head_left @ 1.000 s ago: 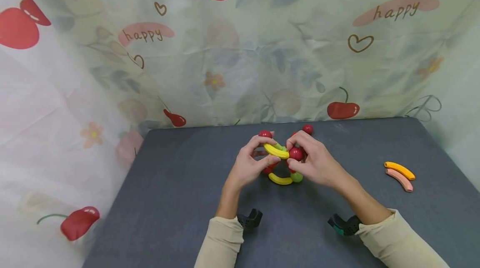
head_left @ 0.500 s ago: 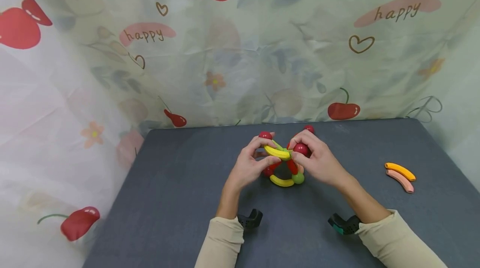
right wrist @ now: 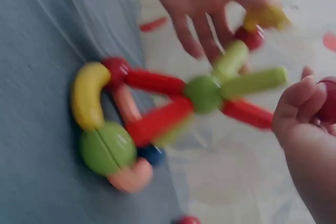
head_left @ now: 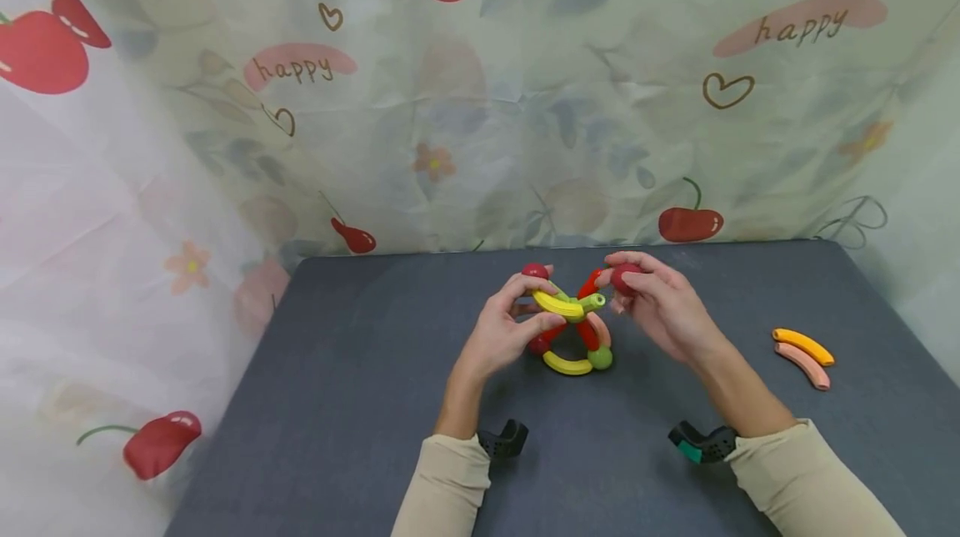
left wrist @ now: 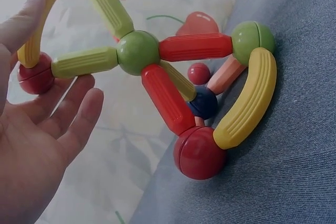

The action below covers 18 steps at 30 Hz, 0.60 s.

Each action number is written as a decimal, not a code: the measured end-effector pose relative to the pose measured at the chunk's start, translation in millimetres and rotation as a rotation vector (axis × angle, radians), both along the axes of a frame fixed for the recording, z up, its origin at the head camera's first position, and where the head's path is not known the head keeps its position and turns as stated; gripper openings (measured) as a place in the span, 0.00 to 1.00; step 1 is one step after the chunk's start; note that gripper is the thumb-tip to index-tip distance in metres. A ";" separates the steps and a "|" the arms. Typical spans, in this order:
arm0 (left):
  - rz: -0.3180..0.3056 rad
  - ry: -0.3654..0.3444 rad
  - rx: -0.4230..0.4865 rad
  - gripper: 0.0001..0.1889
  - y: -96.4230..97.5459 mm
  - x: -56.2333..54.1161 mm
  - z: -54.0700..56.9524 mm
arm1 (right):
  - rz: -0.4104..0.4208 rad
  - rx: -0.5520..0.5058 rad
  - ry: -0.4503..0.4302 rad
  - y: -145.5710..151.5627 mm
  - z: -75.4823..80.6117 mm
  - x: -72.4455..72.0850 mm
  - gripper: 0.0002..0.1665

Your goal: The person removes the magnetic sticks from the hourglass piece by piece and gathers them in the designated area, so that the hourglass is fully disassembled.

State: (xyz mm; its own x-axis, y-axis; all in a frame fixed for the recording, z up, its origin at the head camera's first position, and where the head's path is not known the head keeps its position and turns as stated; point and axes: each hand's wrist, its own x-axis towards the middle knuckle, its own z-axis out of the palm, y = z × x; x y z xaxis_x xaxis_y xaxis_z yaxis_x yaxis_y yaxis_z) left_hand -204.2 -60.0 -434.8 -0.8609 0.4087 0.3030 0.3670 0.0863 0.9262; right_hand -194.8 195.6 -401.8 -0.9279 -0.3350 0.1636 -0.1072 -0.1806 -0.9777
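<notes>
Head view: we see the left hand point(head_left: 508, 327) pinching a curved yellow stick point(head_left: 558, 304) on a stick-and-ball frame point(head_left: 587, 335) standing on the table point(head_left: 360, 404). The right hand point(head_left: 667, 308) pinches a red ball point(head_left: 624, 279), apart from the green stick point(head_left: 593, 302). Orange stick point(head_left: 803, 346) and pink stick point(head_left: 802, 365) lie side by side.

Left wrist view: we note a green ball point(left wrist: 138, 53) joining several sticks, a blue ball point(left wrist: 203, 103) beyond.

Right wrist view: blurred; we see the red ball at the right fingers point(right wrist: 303, 95).
</notes>
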 end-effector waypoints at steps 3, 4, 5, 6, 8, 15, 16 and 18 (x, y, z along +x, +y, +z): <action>0.005 -0.020 -0.011 0.15 -2.7 0.3 -0.2 | -0.211 0.376 0.109 15.0 -2.7 -17.4 0.22; 0.006 -0.029 -0.016 0.16 -3.7 0.5 0.0 | -0.272 0.525 0.130 21.1 -6.3 -26.8 0.24; 0.007 -0.038 -0.019 0.16 -4.6 0.8 0.1 | -0.324 0.672 0.142 27.0 -11.4 -36.2 0.26; 0.009 -0.045 -0.019 0.17 -4.8 1.4 0.2 | -0.368 0.800 0.145 32.8 -18.1 -45.5 0.27; 0.004 -0.054 -0.021 0.19 -3.8 2.1 -0.9 | -0.408 0.924 0.111 43.8 -33.5 -61.4 0.30; 0.009 0.006 -0.017 0.23 -0.1 0.9 -3.6 | -0.468 1.019 0.070 59.8 -72.6 -91.1 0.29; 0.017 0.014 -0.020 0.24 -1.0 0.7 -3.0 | -0.459 1.027 0.075 59.7 -74.7 -93.9 0.29; 0.029 0.023 -0.025 0.25 -3.2 0.4 -1.7 | -0.437 1.046 0.080 57.6 -76.3 -96.9 0.31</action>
State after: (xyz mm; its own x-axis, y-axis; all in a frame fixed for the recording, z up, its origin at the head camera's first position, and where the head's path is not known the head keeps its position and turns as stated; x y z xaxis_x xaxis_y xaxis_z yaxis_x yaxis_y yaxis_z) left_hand -203.8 -63.2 -436.5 -0.8653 0.3915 0.3131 0.3856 0.1206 0.9148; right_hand -291.6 253.3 -478.1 -0.9983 0.0073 0.0582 -0.0301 0.7884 -0.6145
